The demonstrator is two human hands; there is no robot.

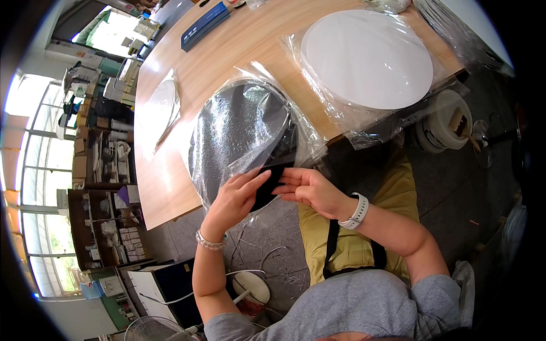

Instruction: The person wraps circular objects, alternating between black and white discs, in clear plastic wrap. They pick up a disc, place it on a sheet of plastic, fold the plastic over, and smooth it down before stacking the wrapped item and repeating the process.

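Note:
A round black disc (242, 122) lies in clear plastic film at the near edge of the table, glossy and creased on top. The film is folded back near my hands, where a bare black part (267, 186) of the disc shows. My left hand (234, 196) rests on that near part, its fingers stretched out and pointing right. From the other side my right hand (310, 188) pinches the black disc's near edge between fingers and thumb. Its fingertips are partly lost against the black.
The wooden table (170, 193) carries a stack of white round sheets in plastic (367, 59) at right, thin white sheets (162, 111) at left and a blue box (205, 25) at the back. A white bucket (441, 122) and a round stool (252, 287) stand on the floor.

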